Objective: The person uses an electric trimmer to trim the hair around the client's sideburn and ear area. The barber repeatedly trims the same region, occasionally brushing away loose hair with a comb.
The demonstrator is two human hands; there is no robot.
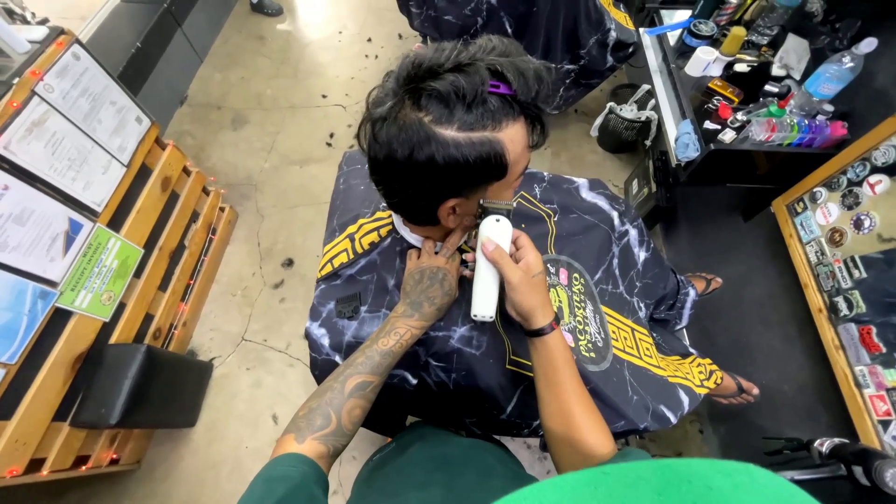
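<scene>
At the seated customer's nape, right hand clamps white clipper, trimming; left hand braces neck, fingers spread. Next pass needs steady upward stroke.

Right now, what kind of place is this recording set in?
Most likely a barbershop: the right hand runs a white hair clipper at the neck of a seated person in a dark cutting cape, beside a counter of bottles.

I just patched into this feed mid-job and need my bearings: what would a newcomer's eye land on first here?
Dead centre, the right hand holds a white hair clipper upright, its blade at the neck of a seated person with dark hair, while the tattooed left hand rests its fingers at the collar. A black marbled cape with gold trim covers that person. At upper right, a dark shelf holds crowded bottles and tools.
</scene>
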